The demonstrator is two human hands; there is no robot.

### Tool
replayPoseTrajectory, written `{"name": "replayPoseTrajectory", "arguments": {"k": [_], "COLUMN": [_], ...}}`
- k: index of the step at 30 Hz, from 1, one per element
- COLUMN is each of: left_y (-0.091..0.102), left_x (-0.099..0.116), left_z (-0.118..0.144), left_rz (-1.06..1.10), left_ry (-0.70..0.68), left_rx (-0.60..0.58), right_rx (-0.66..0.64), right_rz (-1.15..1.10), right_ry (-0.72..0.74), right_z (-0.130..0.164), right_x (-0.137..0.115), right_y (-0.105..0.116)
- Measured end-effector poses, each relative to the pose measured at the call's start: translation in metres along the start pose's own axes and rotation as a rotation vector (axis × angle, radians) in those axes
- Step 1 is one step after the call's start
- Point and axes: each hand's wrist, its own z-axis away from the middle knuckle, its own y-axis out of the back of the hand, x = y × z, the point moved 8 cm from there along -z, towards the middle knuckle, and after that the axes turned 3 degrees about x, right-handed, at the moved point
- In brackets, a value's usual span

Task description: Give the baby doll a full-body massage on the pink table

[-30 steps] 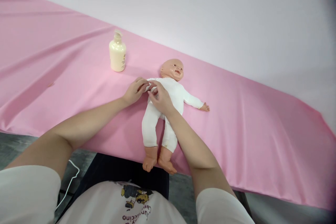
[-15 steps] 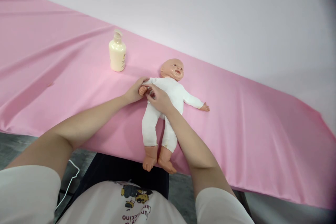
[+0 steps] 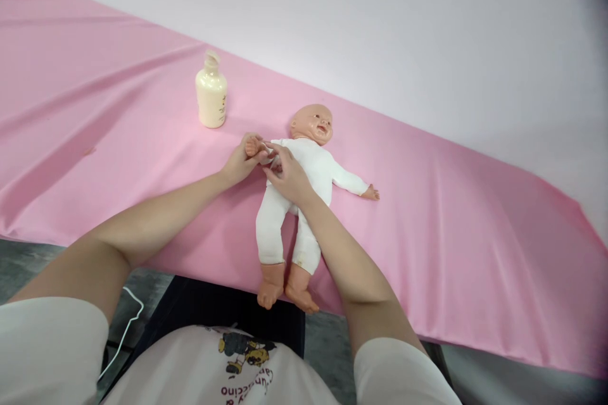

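A baby doll (image 3: pixel 311 161) with a white cloth body lies on its back on the pink cloth, its feet over the near edge. My left hand (image 3: pixel 242 161) is closed round the doll's small hand (image 3: pixel 253 146), at the left side of its body. Right beside it, my right hand (image 3: pixel 288 174) curls over the same doll arm near the sleeve, thumb and fingers bent about it. My fingers partly hide that arm, so the exact contact of my right fingertips is hard to see. The doll's other arm (image 3: pixel 351 181) stretches out to the right.
A cream pump bottle (image 3: pixel 211 98) stands upright behind my left hand. The pink cloth (image 3: pixel 456 253) covers the table, with folds at left and right. Behind it rises a pale wall (image 3: pixel 380 25). A white cable (image 3: pixel 127 329) hangs below the near edge at left.
My left hand has shifted slightly left and up, and the doll's small hand has moved with it. My right hand stays at the doll's arm, its fingers a little more extended.
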Motion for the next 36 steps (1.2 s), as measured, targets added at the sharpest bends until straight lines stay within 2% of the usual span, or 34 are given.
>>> {"name": "replayPoseTrajectory", "arguments": {"k": [3, 7, 10, 13, 16, 21, 36], "left_y": [-0.002, -0.005, -0.007, -0.005, -0.002, -0.006, 0.006], "left_x": [0.003, 0.013, 0.025, 0.026, 0.012, -0.002, 0.031], "left_z": [-0.001, 0.004, 0.009, 0.008, 0.004, -0.002, 0.003], "left_rz": [-0.016, -0.018, -0.109, -0.162, -0.173, -0.191, -0.086], "left_ry": [-0.098, -0.111, -0.132, -0.147, -0.125, -0.155, -0.272], "left_rx": [-0.03, -0.093, -0.122, -0.088, -0.048, -0.106, 0.041], "right_rx": [-0.009, 0.001, 0.014, 0.026, 0.039, 0.04, 0.045], "right_rz": [0.001, 0.023, 0.04, -0.007, -0.075, -0.103, -0.073], "right_ry": [0.0, 0.002, 0.002, -0.036, -0.077, -0.098, -0.048], "right_z": [0.0, -0.001, -0.002, -0.001, -0.001, 0.0, -0.001], "right_x": [0.0, -0.001, 0.0, 0.004, 0.009, 0.011, 0.002], "right_y": [0.0, 0.002, 0.003, 0.002, 0.001, 0.0, 0.003]}}
